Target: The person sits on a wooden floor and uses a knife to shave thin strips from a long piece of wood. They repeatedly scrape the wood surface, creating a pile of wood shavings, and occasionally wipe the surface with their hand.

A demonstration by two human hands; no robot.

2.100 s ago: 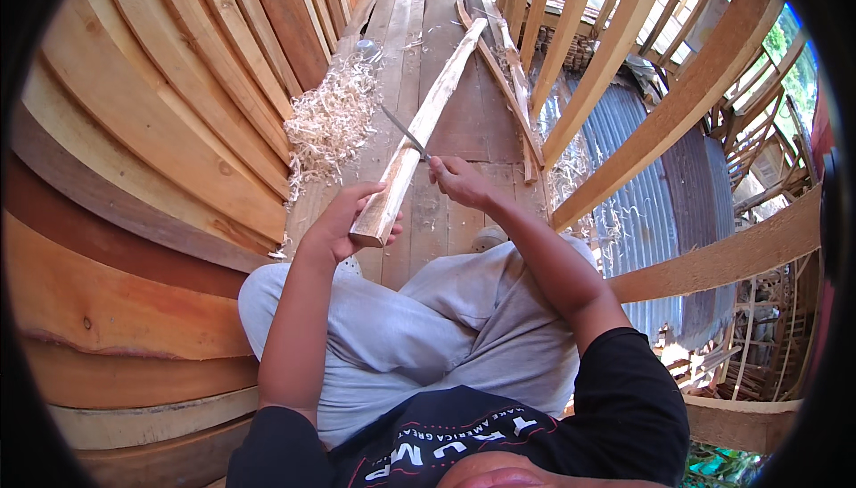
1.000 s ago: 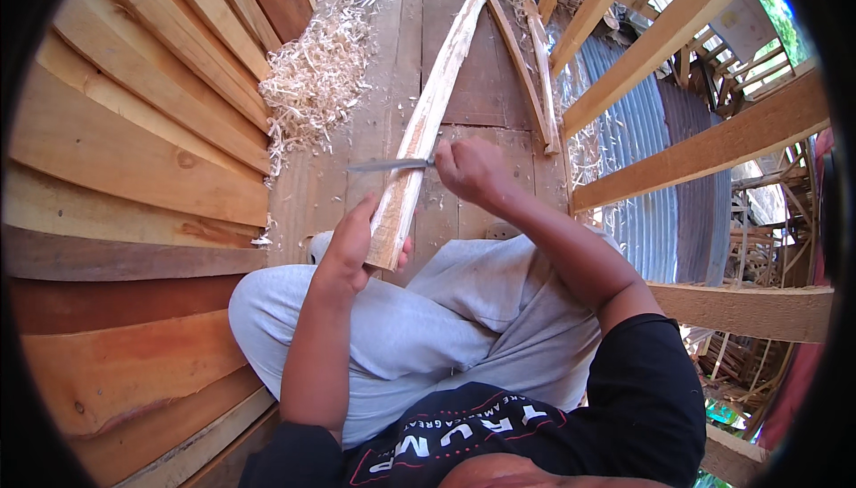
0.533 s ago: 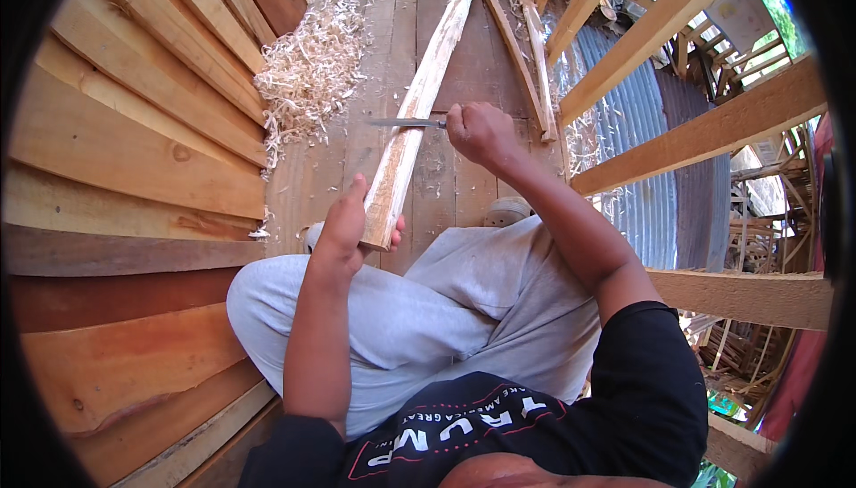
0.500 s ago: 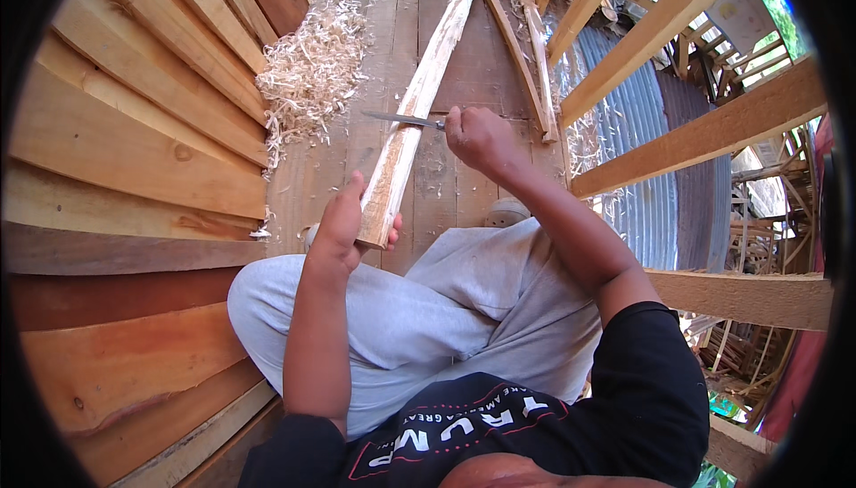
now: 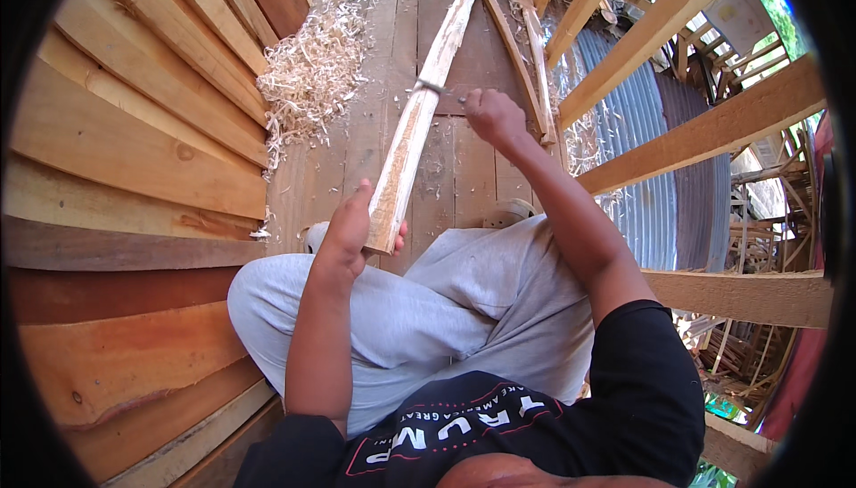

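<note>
A long pale wooden pole (image 5: 408, 154) with a rough, partly shaved surface slants away from my lap toward the far end of the floor. My left hand (image 5: 352, 231) grips its near end from below, the thumb along the left side and fingertips showing on the right. In my closed right hand (image 5: 495, 118) is the handle of a knife (image 5: 431, 86). Its blade lies across the upper face of the pole, about midway along, and looks foreshortened and slightly blurred.
A heap of curled wood shavings (image 5: 314, 73) lies to the left, beside the plank wall (image 5: 152, 149). Two more wooden strips (image 5: 513, 38) rest on the floorboards (image 5: 459, 163) to the right. Past them are slanted railing beams (image 5: 704, 140) and corrugated metal sheets (image 5: 635, 114).
My right hand and the knife have moved farther up the pole, away from me, and the blade has turned. My left hand and the pole's near end have shifted slightly to the right.
</note>
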